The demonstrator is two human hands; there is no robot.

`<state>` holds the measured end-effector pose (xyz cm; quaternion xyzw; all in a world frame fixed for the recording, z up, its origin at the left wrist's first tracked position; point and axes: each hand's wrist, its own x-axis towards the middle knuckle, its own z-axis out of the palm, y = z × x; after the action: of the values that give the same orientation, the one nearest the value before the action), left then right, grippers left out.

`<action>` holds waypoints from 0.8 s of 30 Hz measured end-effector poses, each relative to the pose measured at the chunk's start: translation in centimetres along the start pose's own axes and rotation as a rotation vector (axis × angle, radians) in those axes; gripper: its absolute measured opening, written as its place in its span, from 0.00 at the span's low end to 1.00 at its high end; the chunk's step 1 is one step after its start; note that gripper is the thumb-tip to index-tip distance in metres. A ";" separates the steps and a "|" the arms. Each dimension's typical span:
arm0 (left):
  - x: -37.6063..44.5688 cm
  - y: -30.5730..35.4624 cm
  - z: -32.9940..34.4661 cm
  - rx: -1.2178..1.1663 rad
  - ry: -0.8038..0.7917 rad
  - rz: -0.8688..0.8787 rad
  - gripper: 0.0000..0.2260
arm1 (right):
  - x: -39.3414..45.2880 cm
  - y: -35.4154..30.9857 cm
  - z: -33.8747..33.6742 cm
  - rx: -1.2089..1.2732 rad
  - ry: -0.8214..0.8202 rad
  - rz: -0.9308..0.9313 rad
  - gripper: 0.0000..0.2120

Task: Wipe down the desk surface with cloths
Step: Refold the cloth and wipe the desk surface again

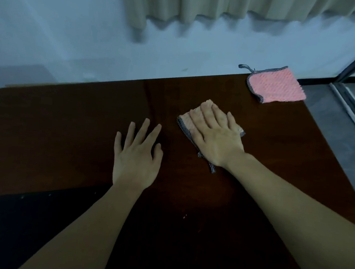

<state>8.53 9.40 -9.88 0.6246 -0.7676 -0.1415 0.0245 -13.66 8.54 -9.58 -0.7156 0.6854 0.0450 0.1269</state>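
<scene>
Here the right hand (214,134) lies flat, fingers straight, pressing a pink cloth (185,122) with grey checked edging onto the dark desk (68,126), right of centre. The hand hides most of it. The left hand (136,152) rests released on the wood. A second cloth (275,85) lies at the far right corner.

Right hand (215,137) flat on cloth (186,122); left hand (136,154) seemingly touches desk (68,126).

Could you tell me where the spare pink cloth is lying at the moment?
In the head view the spare pink cloth lies untouched at the desk's far right corner, beyond the right hand.
</scene>
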 end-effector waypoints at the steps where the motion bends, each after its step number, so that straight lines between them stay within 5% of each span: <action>1: 0.0 0.0 0.0 -0.001 0.003 0.000 0.25 | -0.7 -0.3 0.2 -0.004 0.000 -0.006 0.27; 9: -0.1 0.3 0.1 0.010 0.032 -0.007 0.25 | -8.9 -0.7 3.4 -0.017 0.061 -0.259 0.27; 19: 0.1 0.2 0.0 0.009 0.013 0.002 0.26 | 1.9 0.2 -0.3 0.014 0.010 -0.002 0.28; 24: 0.0 0.0 0.1 0.012 0.023 0.011 0.25 | -1.3 -1.5 0.3 -0.005 -0.034 -0.017 0.28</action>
<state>8.48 9.44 -9.99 0.6223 -0.7714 -0.1297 0.0304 -12.20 9.94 -9.40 -0.7209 0.6769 0.0579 0.1369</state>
